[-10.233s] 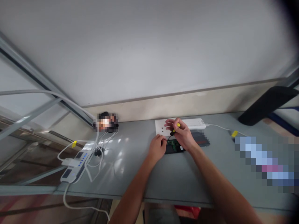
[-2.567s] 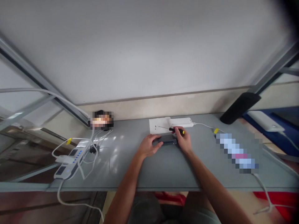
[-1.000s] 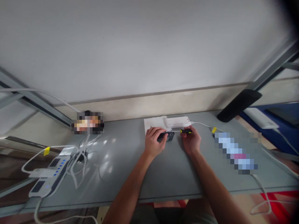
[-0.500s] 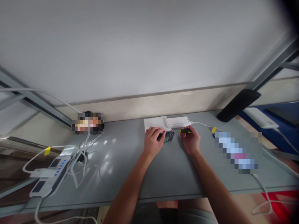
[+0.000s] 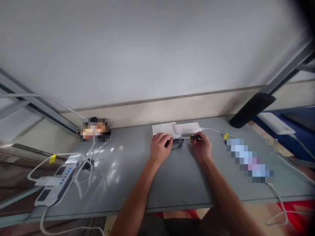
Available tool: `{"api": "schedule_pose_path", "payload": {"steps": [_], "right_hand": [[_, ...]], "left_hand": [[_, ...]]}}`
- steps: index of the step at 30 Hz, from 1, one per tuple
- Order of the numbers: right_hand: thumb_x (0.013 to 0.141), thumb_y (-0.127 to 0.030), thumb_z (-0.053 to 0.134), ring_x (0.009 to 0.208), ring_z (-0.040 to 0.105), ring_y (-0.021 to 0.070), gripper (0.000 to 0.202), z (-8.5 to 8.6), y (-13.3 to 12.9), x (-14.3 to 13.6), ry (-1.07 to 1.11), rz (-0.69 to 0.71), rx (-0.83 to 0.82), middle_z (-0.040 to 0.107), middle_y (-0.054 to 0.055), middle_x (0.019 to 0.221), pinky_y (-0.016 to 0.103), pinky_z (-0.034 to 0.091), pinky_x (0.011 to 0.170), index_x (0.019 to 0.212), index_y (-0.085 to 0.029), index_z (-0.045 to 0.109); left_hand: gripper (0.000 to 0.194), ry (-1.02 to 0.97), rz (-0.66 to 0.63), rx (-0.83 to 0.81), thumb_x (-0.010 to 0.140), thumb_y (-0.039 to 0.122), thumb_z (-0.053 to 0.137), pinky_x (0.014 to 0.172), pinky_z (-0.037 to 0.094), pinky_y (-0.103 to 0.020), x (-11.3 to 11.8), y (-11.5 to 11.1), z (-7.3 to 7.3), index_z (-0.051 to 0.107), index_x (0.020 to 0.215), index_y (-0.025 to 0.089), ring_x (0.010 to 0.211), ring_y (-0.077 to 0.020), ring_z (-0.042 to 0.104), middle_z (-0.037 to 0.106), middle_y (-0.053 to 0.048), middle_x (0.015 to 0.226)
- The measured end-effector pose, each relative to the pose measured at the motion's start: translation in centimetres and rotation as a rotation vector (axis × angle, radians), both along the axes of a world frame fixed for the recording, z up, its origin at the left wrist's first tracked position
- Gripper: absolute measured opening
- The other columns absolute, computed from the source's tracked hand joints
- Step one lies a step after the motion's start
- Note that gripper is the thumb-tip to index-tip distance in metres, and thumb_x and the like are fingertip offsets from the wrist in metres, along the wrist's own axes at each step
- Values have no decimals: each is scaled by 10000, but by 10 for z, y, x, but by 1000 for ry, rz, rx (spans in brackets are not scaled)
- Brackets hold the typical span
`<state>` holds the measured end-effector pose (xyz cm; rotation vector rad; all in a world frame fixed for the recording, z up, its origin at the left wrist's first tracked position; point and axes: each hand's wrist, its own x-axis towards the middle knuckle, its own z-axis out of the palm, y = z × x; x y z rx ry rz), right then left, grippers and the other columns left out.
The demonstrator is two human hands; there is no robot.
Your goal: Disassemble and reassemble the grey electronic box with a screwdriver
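My left hand (image 5: 160, 149) is closed on the left part of a small dark box (image 5: 177, 144) with slots along its top edge and a greenish label on its front. My right hand (image 5: 202, 148) grips the black and yellow handle of a screwdriver (image 5: 195, 137). The thin shaft points left, and its tip is by the box's top edge near my left fingertips; exact contact is too small to tell. Behind the box lie a white sheet (image 5: 163, 128) and a white power strip (image 5: 188, 127).
On the left are a white power strip (image 5: 55, 185) and tangled white cables (image 5: 91, 160). A blurred-out object (image 5: 94, 129) stands at the back left. A black cylinder (image 5: 252, 109) leans at the back right, with a blurred-out device (image 5: 248, 159) nearer. The grey table (image 5: 182, 186) has metal frame posts beside it.
The view has shifted slightly. Both hands keep nearly the same places and grips, with the box and screwdriver almost unmoved. Below the table edge, the legs have shifted and some red now shows.
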<state>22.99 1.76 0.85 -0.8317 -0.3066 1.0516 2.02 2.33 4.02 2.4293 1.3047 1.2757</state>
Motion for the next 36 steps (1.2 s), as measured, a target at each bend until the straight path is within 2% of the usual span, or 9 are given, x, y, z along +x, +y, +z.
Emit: {"api": "schedule_pose_path", "payload": {"steps": [11,17,23,36], "right_hand": [[697,-340,837,602,518,78,233,2,0,-2,15,4,4,642,-23,767,195,403,455,743,-187,667],[746,-365,805,583,517,72,235,-3,-1,0,-96,56,46,621,-19,772,207,398,480,713,-190,653],[740,-371,793,560,512,69,236,-4,0,5,-119,26,50,624,-21,769,217,379,485,732,-186,647],[749,-375,783,556,510,78,231,1,-3,6,-204,59,128,604,-14,782,240,379,508,720,-192,646]], "left_hand": [[88,28,-7,90,979,228,614,846,487,-369,3,-1,3,702,972,219,919,-210,649,720,-50,924],[82,40,-10,108,972,236,630,843,484,-364,0,0,2,706,956,212,909,-207,645,708,-49,910],[109,45,-26,91,980,245,610,839,480,-358,0,-3,4,715,962,220,908,-203,644,706,-54,920],[129,37,-50,62,989,232,593,825,488,-351,0,-3,4,716,954,219,905,-198,639,693,-54,913]]}}
